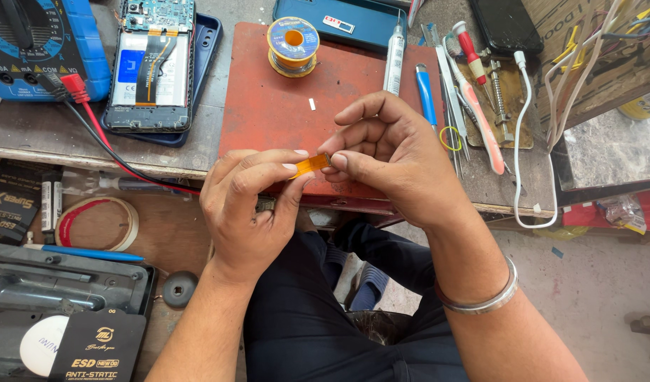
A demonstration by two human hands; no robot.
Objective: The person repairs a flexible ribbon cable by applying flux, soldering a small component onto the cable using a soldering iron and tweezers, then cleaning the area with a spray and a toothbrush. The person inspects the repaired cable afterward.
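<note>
Both forearms rise from the near edge, over dark trousers (318, 318), and meet just short of the bench's near edge. Left hand (250, 205) is turned palm-right, its thumb and forefinger pinched on the left end of a small amber strip (311, 165); something small and dark is tucked under its lower fingers, too hidden to tell what. Right hand (388, 159) curls in from the right with a bangle (480, 301) at the wrist, thumb and forefinger nipping the strip's right end, the other fingers arched above. So the strip is held between the two hands, level, over the near edge of the red mat (282, 106).

The mat's middle is mostly bare, with only a small white scrap near its centre and a solder spool (293, 44) at its far edge. Right of the hands the room is tight: a blue pen (425, 95), tweezers (448, 85) and a pink tool (480, 120) lie side by side, with a white cable (523, 120) looping beyond them. Left of the mat lies an opened phone (154, 64), with a blue meter (42, 42) at the far left and its red lead (98, 134) trailing towards the left hand. Below the bench, near left, sit a tape roll (97, 223) and a black case (63, 297).
</note>
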